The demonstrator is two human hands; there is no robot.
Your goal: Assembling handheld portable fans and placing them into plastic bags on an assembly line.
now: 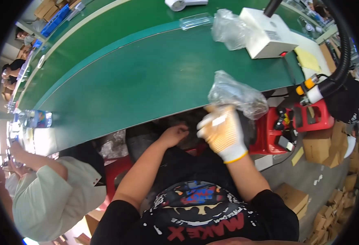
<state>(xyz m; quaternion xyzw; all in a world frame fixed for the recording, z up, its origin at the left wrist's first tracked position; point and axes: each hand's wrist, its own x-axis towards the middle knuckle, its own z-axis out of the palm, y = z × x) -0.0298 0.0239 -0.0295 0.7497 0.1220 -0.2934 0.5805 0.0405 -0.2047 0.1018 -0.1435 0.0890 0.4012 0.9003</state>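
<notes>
My bare left hand is over my lap, just below the table's near edge. Its fingers are curled in, and what they hold, if anything, is hidden. My right hand wears a white glove with an orange-yellow palm coating and is smeared by motion. A crumpled clear plastic bag lies over the table edge right beside the gloved fingers; whether they grip it I cannot tell. Under the hands, dark clothing and shadow hide the lap area.
The green table stretches ahead. On it stand a white box-shaped device with a red switch, another plastic bag and a clear tray. A black flexible hose hangs at right, above red stools. A co-worker sits at left.
</notes>
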